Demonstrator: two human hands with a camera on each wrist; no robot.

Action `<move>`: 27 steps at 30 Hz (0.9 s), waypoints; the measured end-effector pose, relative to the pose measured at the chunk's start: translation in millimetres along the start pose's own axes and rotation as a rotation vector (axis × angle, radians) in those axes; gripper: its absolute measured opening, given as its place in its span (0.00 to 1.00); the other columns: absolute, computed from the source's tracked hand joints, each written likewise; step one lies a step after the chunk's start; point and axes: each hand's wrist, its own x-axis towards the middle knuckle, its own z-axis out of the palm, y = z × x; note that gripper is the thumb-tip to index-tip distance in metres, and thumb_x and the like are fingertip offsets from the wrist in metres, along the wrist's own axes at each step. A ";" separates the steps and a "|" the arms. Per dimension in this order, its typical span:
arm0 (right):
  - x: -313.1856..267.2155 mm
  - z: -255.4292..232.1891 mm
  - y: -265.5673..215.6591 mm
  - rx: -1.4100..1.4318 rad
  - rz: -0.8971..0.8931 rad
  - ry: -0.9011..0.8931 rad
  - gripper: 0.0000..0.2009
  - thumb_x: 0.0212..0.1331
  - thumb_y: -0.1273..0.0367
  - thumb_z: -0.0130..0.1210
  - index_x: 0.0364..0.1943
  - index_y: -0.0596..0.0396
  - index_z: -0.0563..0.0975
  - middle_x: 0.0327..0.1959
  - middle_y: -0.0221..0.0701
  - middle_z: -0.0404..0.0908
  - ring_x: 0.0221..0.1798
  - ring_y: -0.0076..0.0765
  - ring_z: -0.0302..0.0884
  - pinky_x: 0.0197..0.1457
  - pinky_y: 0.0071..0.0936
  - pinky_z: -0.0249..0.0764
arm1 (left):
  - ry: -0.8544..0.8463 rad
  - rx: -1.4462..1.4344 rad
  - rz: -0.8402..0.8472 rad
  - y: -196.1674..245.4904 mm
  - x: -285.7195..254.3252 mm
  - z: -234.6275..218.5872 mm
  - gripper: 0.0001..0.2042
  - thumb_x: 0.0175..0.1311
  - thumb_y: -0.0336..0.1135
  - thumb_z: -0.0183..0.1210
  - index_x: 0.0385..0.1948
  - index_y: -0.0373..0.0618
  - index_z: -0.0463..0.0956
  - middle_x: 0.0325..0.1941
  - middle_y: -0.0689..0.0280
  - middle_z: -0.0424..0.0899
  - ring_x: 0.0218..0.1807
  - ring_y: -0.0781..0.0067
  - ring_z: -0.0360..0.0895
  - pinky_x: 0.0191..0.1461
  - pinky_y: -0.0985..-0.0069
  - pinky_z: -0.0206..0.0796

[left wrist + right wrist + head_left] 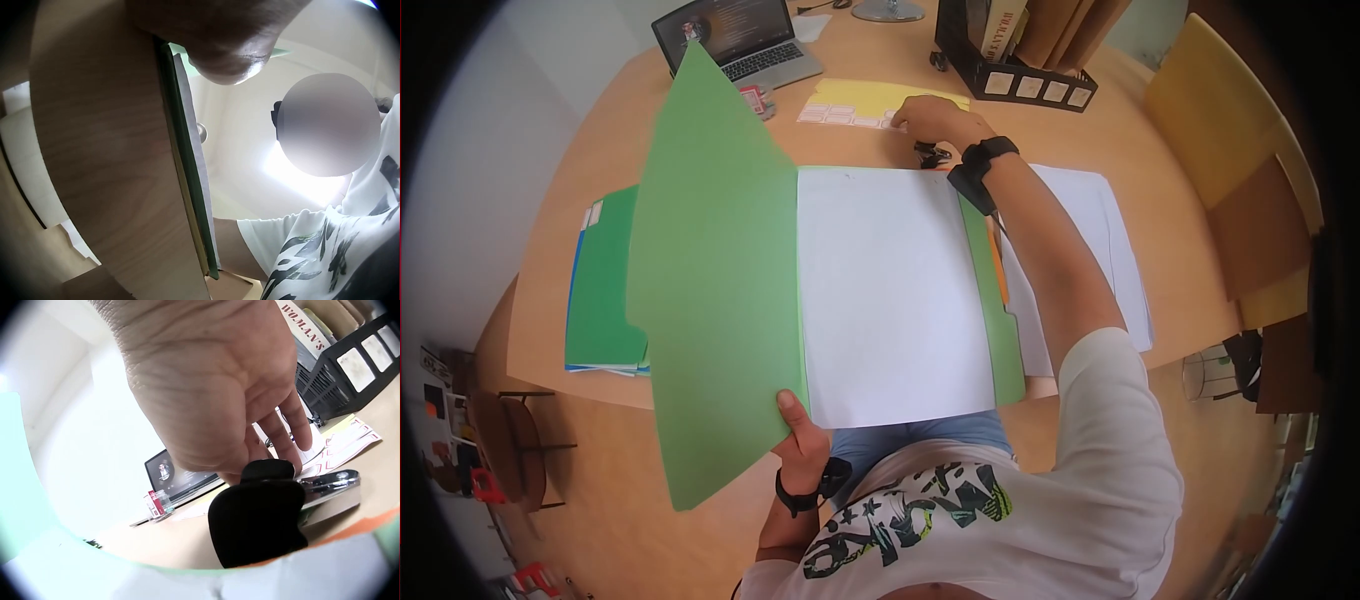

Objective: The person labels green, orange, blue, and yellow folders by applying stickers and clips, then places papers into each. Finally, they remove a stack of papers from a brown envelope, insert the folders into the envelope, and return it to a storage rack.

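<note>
A light green file folder (720, 240) lies spread in front of me, its left cover raised off the table. White sheets (890, 300) rest on its right side. My left hand (802, 440) grips the lower edge of that cover, the thumb on its inner face. Stretched over the folder's top, my right hand (945, 120) has its fingers bent down at a yellow sheet with white labels (840, 108); I cannot tell if they pinch anything. Below that hand sits a small black-and-silver desk tool (933, 155), large in the right wrist view with its black grips (256, 519).
Darker green folders (605, 290) are stacked at the left. More white papers (1090, 220) lie under my right forearm. A laptop (740, 50) stands at the back left, with a small clear container (758, 102) near it. A black file rack (1030, 85) holds books at the back right.
</note>
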 end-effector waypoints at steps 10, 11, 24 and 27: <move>-27.9 -9.4 -24.6 0.163 -0.115 0.102 0.16 0.56 0.75 0.45 0.47 0.54 0.79 0.40 0.41 0.79 0.46 0.46 0.75 0.49 0.37 0.70 | 0.056 0.098 0.109 -10.1 -2.0 1.5 0.17 0.72 0.32 0.40 0.54 0.27 0.66 0.55 0.53 0.73 0.56 0.62 0.71 0.59 0.69 0.61; -37.0 -13.6 -35.6 0.237 -0.176 0.137 0.16 0.57 0.75 0.44 0.48 0.54 0.79 0.41 0.41 0.78 0.47 0.45 0.75 0.50 0.37 0.70 | 0.054 0.122 0.114 -9.4 -1.7 1.4 0.17 0.72 0.32 0.40 0.54 0.27 0.66 0.54 0.53 0.73 0.55 0.63 0.71 0.59 0.70 0.62; -67.5 -26.4 -27.7 0.426 -0.094 0.142 0.13 0.59 0.70 0.48 0.44 0.59 0.79 0.37 0.42 0.81 0.39 0.43 0.78 0.46 0.30 0.73 | -0.338 0.463 0.357 25.8 20.2 2.8 0.20 0.58 0.25 0.47 0.54 0.37 0.72 0.53 0.51 0.77 0.54 0.50 0.75 0.58 0.66 0.65; -81.5 -38.2 -5.2 0.688 -0.328 0.280 0.15 0.60 0.69 0.50 0.48 0.64 0.76 0.35 0.34 0.81 0.40 0.29 0.75 0.49 0.27 0.72 | -0.408 0.578 0.409 25.4 17.5 4.0 0.22 0.50 0.28 0.50 0.52 0.44 0.76 0.54 0.54 0.78 0.54 0.47 0.74 0.57 0.62 0.67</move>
